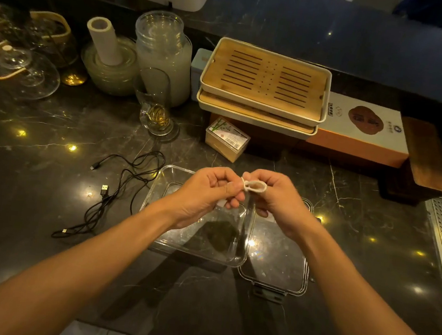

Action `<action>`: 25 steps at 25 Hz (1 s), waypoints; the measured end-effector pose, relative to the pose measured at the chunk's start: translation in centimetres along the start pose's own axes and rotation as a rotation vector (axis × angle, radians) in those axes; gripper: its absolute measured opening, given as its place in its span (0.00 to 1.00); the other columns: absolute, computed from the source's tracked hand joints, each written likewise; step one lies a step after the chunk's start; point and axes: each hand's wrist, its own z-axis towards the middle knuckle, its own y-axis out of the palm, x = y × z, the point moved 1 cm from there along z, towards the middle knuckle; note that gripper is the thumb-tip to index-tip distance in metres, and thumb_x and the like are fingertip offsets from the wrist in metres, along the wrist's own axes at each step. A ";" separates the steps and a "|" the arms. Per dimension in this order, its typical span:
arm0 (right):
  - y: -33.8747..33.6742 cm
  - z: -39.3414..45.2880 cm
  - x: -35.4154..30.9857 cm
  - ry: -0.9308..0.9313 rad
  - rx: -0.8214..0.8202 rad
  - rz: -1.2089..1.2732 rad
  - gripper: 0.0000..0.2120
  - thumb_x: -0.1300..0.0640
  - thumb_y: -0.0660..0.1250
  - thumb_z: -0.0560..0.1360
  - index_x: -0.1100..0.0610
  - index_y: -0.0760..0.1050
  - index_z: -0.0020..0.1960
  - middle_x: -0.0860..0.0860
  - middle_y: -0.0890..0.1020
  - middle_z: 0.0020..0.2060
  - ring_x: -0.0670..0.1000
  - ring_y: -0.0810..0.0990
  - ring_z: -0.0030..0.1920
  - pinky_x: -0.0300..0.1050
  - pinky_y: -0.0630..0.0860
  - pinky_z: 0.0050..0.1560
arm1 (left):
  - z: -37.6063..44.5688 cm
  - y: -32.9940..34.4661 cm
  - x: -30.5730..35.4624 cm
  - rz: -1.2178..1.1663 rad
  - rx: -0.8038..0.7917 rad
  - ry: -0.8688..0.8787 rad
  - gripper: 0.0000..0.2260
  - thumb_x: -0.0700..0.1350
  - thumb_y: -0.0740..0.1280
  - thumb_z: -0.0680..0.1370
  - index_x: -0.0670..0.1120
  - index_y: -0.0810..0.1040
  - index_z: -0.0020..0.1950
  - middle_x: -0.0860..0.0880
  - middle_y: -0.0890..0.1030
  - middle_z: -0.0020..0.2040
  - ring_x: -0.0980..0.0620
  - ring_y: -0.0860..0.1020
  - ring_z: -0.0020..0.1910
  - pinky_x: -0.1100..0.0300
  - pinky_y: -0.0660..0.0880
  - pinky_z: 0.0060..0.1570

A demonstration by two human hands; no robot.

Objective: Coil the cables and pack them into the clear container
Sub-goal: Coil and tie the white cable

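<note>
Both hands are working close together above the table, the left hand (206,193) curling its fingers round one end of a small white cable (253,186) and the right hand (274,197) pinching the folded loop of it between thumb and forefinger. They are probably holding it raised like this so the short loops stay bunched while being tightened or tucked.

Going from largest to smallest: the dark marbled stone countertop (36,175) is carrying everything. On it, directly beneath the hands, the clear rectangular plastic container (158,231) is sitting open, apparently so the finished coil can drop straight in, and its clear clip-on lid (277,266) is lying flat just beside it on the right, out of the way. To the left of the container, the thin black USB cables (120,184) are sprawling loose and uncoiled, near the left forearm but apart from both hands, seemingly waiting their turn.

Smallest, the white cable is hanging wholly in the fingers, above the container's far edge and touching nothing else.
</note>
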 end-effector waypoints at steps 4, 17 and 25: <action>2.6 -0.6 1.0 0.029 0.211 -0.039 0.14 0.55 0.62 0.86 0.52 0.79 0.44 0.42 0.78 0.27 0.39 0.71 0.25 0.31 0.66 0.26 | 0.8 0.5 -0.8 0.042 0.231 0.056 0.03 0.39 0.71 0.77 0.40 0.81 0.48 0.45 0.85 0.38 0.55 0.82 0.34 0.65 0.76 0.36; 2.5 -1.6 -1.2 -0.283 0.075 -1.139 0.08 0.53 0.60 0.84 0.55 0.75 0.50 0.47 0.77 0.39 0.49 0.76 0.37 0.46 0.71 0.39 | 1.1 -1.1 -1.9 0.617 0.396 0.107 0.05 0.45 0.74 0.77 0.48 0.81 0.42 0.49 0.80 0.34 0.55 0.76 0.33 0.56 0.76 0.37; -1.3 -1.0 -2.5 -0.085 0.079 -0.138 0.05 0.59 0.70 0.81 0.60 0.82 0.49 0.48 0.77 0.29 0.42 0.68 0.25 0.36 0.64 0.26 | 0.0 -1.0 0.0 0.080 -0.122 -0.116 0.04 0.40 0.70 0.78 0.44 0.85 0.48 0.48 0.82 0.39 0.57 0.75 0.34 0.65 0.73 0.41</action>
